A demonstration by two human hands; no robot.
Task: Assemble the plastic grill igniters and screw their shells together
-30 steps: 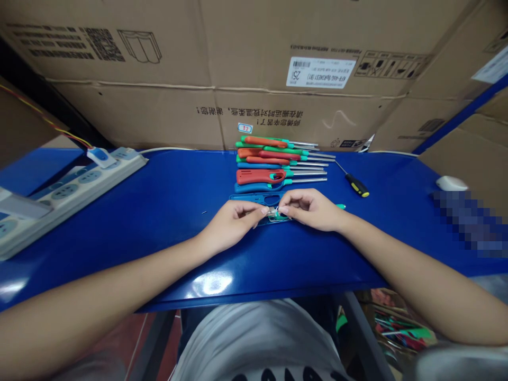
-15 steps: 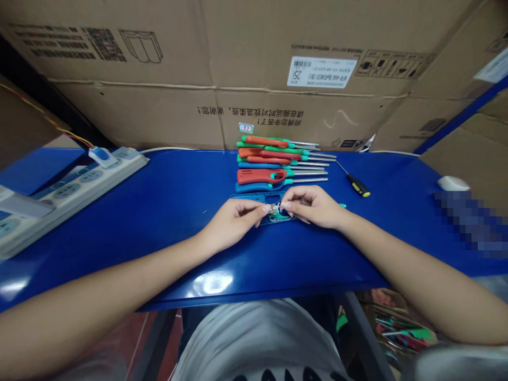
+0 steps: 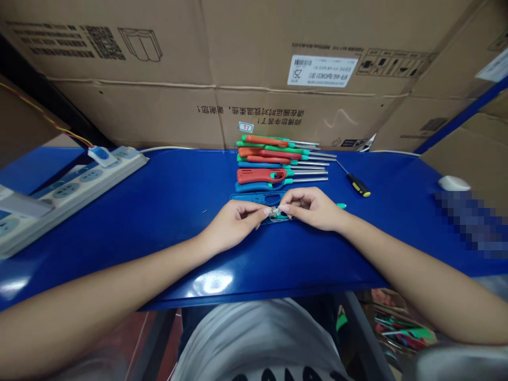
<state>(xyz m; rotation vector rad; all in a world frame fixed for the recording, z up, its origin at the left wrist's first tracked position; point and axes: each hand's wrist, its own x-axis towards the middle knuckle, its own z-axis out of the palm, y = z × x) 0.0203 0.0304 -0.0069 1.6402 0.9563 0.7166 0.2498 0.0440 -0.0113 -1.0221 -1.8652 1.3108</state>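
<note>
My left hand is closed, with thumb and forefinger pinching a small clear and metallic lighter part. Facing it, my right hand pinches at the other end of this part, where something thin and white shows; its exact kind is too small to make out. Beneath both hands lies an opened lighter, with a blue casing half behind the fingers and green pieces partly covered by the hands. A green tip sticks out past my right wrist.
Behind my hands lie several assembled lighters in red, blue, green and orange. A screwdriver rests to their right. A tiny metal pin lies left of my hands. At far left is a power strip; a cardboard wall stands behind.
My right hand has shifted very slightly left and down, and the small part between my fingertips sits a little lower. Both hands keep their pinch; the surrounding things have not moved.
</note>
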